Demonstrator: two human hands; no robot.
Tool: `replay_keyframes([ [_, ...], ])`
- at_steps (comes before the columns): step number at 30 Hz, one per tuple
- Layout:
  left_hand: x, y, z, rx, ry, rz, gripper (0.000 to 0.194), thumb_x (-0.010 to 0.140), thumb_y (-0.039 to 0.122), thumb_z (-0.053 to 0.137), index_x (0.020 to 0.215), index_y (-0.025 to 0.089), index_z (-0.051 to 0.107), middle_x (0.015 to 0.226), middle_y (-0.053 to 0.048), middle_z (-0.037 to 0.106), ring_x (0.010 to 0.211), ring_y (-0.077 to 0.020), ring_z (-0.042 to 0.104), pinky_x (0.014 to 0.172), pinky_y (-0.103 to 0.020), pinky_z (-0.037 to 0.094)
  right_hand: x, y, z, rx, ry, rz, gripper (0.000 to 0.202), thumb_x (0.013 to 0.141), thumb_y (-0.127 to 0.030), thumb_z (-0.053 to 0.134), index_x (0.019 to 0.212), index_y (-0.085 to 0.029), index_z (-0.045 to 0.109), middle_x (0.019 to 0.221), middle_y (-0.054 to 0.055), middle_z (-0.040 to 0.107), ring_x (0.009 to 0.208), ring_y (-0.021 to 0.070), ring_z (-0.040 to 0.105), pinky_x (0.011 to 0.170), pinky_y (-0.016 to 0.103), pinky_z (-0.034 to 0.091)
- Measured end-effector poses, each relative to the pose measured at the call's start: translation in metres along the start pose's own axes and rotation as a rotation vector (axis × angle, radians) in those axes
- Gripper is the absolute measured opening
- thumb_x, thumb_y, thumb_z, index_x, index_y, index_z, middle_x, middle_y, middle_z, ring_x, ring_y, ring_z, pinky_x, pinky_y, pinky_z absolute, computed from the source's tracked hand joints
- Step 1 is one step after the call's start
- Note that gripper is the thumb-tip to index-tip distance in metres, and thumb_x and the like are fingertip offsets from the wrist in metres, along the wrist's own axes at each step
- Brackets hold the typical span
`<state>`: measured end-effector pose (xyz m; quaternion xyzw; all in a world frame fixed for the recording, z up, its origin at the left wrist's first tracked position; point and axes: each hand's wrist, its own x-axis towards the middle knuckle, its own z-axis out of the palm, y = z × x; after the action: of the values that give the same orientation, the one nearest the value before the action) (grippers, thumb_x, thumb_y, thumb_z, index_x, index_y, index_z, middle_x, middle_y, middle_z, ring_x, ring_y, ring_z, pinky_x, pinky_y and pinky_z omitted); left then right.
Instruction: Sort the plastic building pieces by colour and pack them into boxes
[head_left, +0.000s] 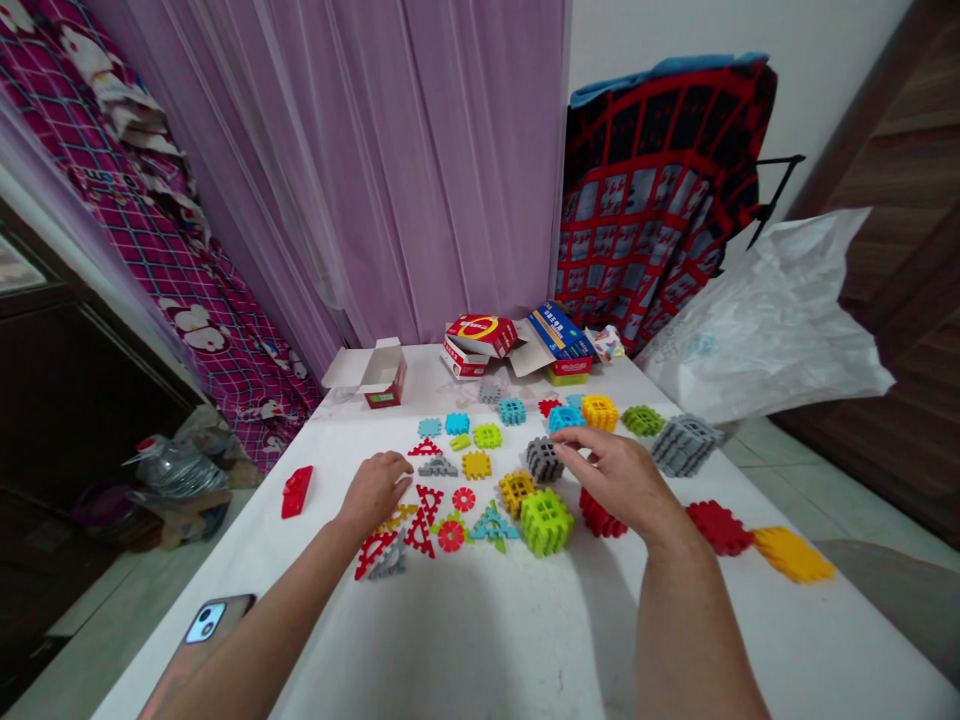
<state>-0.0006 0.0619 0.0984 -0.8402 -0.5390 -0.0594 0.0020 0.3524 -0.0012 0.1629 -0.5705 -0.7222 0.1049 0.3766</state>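
One gray cube (541, 460) touches the right hand (611, 475); I can't tell its grip. Pinch softly. The left hand (373, 487) is loosely open.

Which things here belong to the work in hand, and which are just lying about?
Likely in the work:
dark gray cube, at the right hand's fingertips
lime-green block
flat yellow square
gray triangular piece, near the left hand

Probably just lying about:
phone
white plastic bag
clear bottle on the floor
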Motion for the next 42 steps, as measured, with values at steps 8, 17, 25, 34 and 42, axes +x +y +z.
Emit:
replay_keyframes([
  [8, -0.080, -0.022, 0.005, -0.105, 0.057, -0.059, 0.023, 0.092, 0.032, 0.049, 0.089, 0.024, 0.071, 0.096, -0.006, 0.071, 0.090, -0.0210, 0.065, 0.084, -0.036, 0.050, 0.001, -0.004, 0.005, -0.032, -0.016, -0.018, 0.025, 0.087, -0.036, 0.052, 0.093, -0.026, 0.074, 0.090, 0.002, 0.076, 0.079, 0.0205, 0.069, 0.067, 0.031, 0.051],
  [17, -0.101, -0.007, 0.008, -0.152, -0.041, 0.026, 0.029, 0.078, 0.039, 0.072, 0.105, 0.029, 0.071, 0.109, -0.004, 0.070, 0.101, -0.0219, 0.064, 0.088, -0.035, 0.049, 0.000, -0.006, 0.008, -0.034, -0.014, -0.045, 0.025, 0.086, -0.037, 0.052, 0.092, -0.027, 0.074, 0.088, 0.002, 0.076, 0.078, 0.0208, 0.070, 0.064, 0.030, 0.051],
  [25, -0.088, 0.002, 0.006, -0.127, -0.074, 0.009, 0.033, 0.077, 0.035, 0.070, 0.108, 0.027, 0.067, 0.114, -0.006, 0.068, 0.107, -0.0236, 0.061, 0.093, -0.038, 0.045, 0.001, -0.005, 0.008, -0.054, -0.007, -0.053, 0.026, 0.086, -0.037, 0.052, 0.093, -0.027, 0.074, 0.088, 0.002, 0.077, 0.078, 0.0203, 0.069, 0.064, 0.029, 0.050],
  [34, -0.064, 0.009, -0.006, -0.091, -0.020, -0.142, 0.011, 0.089, 0.030, 0.053, 0.088, 0.025, 0.062, 0.084, 0.000, 0.069, 0.082, -0.0171, 0.064, 0.074, -0.028, 0.046, 0.000, -0.003, 0.006, -0.027, -0.010, -0.044, 0.026, 0.087, -0.037, 0.052, 0.094, -0.027, 0.074, 0.089, 0.001, 0.077, 0.076, 0.0201, 0.069, 0.065, 0.030, 0.051],
  [42, -0.041, 0.013, -0.001, -0.032, -0.002, -0.158, 0.013, 0.088, 0.035, 0.057, 0.091, 0.024, 0.063, 0.094, -0.003, 0.068, 0.092, -0.0205, 0.064, 0.081, -0.031, 0.047, 0.000, -0.002, 0.006, -0.030, -0.013, -0.035, 0.025, 0.086, -0.036, 0.052, 0.093, -0.027, 0.074, 0.089, 0.002, 0.077, 0.079, 0.0211, 0.070, 0.064, 0.030, 0.051],
])
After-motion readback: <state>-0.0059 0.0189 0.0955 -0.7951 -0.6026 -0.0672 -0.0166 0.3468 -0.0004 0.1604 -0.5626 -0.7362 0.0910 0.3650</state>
